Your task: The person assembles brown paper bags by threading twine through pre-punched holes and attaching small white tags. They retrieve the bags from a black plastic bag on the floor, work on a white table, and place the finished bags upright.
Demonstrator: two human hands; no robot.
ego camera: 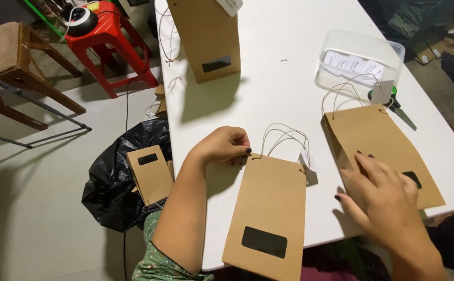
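Note:
A flat brown paper bag [268,208] with a dark window and string handles lies on the white table [284,88] in front of me. My left hand [226,145] pinches its top left corner by the handle. A small white tag [308,160] hangs at its top right. My right hand [383,195] rests with fingers spread on a second flat brown bag [372,135] to the right. A third brown bag [208,36] stands upright at the far side of the table.
A clear plastic tub [359,62] of white tags sits at the right, with green-handled scissors [396,106] beside it. Left of the table, a black plastic sack [112,182] holds more brown bags [150,174]. A red stool [110,39] and a wooden chair [13,62] stand beyond.

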